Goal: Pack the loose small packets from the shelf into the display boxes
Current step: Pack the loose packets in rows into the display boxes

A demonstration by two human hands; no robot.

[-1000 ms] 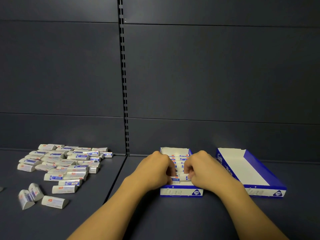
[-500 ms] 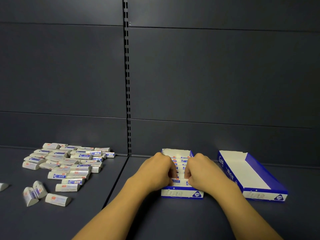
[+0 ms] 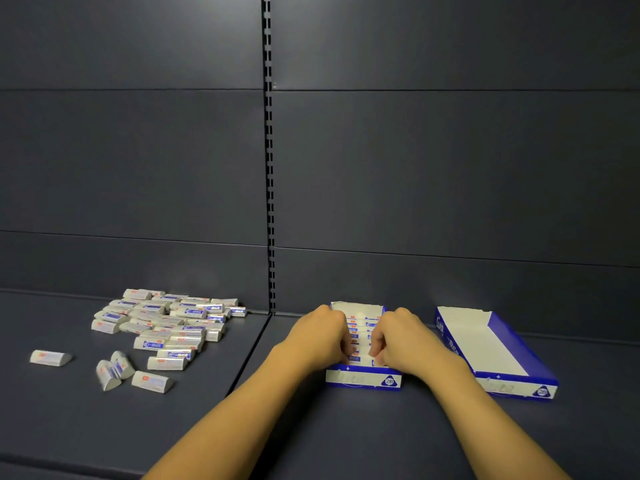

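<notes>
Both hands, left hand (image 3: 320,341) and right hand (image 3: 403,342), are crowding the filled box (image 3: 363,379), covering its sides. The empty box (image 3: 485,344) is lying open-topped just right of the right hand. The pile (image 3: 166,323) and strays (image 3: 114,370) are occupying the left shelf (image 3: 346,438); bare shelf is stretching between pile and left arm.

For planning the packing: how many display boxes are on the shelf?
2: the middle box, holding packets, lies between both hands; the empty box lies to its right. None seems hidden.
</notes>
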